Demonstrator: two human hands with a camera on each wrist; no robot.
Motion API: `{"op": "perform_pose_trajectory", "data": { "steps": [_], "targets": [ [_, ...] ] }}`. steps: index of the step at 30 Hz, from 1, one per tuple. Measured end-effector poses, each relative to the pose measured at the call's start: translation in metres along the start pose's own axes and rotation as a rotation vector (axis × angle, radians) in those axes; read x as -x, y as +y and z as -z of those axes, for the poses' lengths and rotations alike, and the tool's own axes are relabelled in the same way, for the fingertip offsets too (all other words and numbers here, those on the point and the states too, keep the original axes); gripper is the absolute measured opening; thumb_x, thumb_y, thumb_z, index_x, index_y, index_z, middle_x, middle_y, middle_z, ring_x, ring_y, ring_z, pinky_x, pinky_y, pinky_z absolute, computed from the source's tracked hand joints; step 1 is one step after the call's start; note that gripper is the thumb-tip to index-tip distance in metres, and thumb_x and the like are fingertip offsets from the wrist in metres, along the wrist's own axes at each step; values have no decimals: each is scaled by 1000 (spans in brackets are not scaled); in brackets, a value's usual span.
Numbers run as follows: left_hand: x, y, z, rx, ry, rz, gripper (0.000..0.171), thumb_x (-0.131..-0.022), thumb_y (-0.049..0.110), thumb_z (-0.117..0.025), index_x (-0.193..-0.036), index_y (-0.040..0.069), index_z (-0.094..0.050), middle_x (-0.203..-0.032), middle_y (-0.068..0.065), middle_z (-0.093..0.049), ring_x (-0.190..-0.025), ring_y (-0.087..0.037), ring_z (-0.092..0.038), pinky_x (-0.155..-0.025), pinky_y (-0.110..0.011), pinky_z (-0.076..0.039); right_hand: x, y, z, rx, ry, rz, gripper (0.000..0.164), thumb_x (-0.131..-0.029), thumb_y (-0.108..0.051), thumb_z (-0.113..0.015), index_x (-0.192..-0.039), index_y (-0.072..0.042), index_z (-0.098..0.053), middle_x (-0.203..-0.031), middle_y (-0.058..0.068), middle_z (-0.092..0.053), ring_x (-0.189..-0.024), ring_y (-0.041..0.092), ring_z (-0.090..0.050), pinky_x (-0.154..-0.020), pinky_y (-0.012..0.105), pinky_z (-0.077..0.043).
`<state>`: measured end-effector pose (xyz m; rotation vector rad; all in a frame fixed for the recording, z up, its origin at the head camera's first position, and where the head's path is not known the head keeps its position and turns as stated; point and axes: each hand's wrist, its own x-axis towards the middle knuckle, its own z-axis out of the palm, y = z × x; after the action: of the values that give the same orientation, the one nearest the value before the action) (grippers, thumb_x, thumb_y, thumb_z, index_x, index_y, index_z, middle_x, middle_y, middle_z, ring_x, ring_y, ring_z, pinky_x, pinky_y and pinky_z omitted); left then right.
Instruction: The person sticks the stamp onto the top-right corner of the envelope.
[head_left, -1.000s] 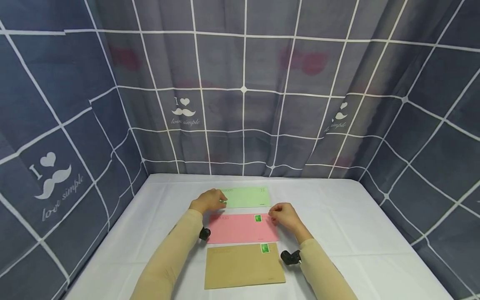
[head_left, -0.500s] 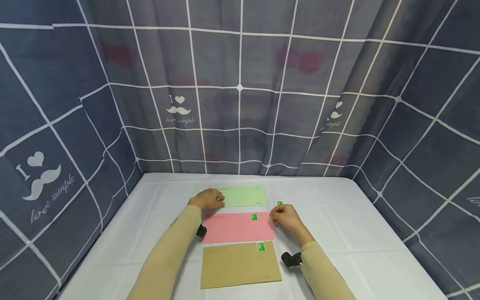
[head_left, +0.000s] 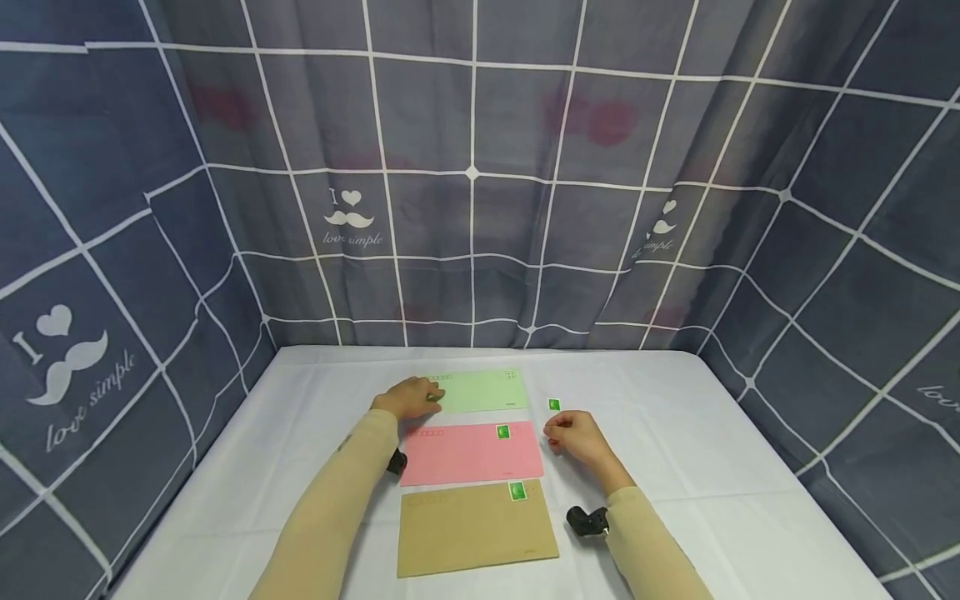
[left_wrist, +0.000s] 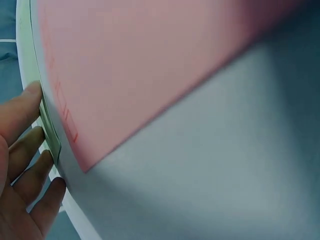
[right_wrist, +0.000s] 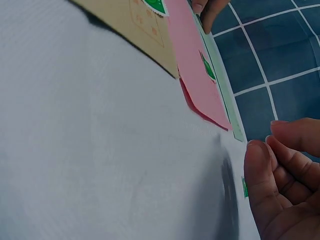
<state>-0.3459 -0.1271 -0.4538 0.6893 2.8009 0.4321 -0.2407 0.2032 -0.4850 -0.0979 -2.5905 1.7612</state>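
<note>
The left hand (head_left: 407,399) has its fingers a bit apart, and the tips touch the left end of the green envelope (head_left: 483,392). The right hand (head_left: 577,435) is by the right end of the pink envelope (head_left: 472,455), its thumb and fingertips close together. I cannot tell if it pinches anything. A loose stamp (head_left: 554,404) lies on the white table (head_left: 660,433), just ahead of the right hand. The pink envelope lies between the hands, with a green stamp (head_left: 503,432) on it. The brown envelope (head_left: 476,533), with its own stamp (head_left: 517,491), is nearer the person than both hands.
</note>
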Motion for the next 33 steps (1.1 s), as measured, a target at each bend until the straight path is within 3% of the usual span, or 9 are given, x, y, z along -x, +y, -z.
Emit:
{"op": "perform_pose_trajectory", "data": {
  "steps": [24,33],
  "targets": [
    [13,-3,-6,9,4,-1,45,-96,28,-67,-138,12,-61,-152,-9,-49,-146,-36,-39,-120,-50,-33,-9,7,3,2,20,-29,9,-88,1,-67,-92,9,-68,-75,8,-67,-65,13,-62,-61,27,-56],
    [19,-1,-6,-11,14,6,45,-94,28,-69,-136,14,-63,-150,-8,-52,-143,-33,-44,-118,-46,-36,-15,2,11,92,33,-32,12,-88,-1,-68,-94,9,-68,-78,9,-67,-64,12,-62,-61,27,-55]
  ]
}}
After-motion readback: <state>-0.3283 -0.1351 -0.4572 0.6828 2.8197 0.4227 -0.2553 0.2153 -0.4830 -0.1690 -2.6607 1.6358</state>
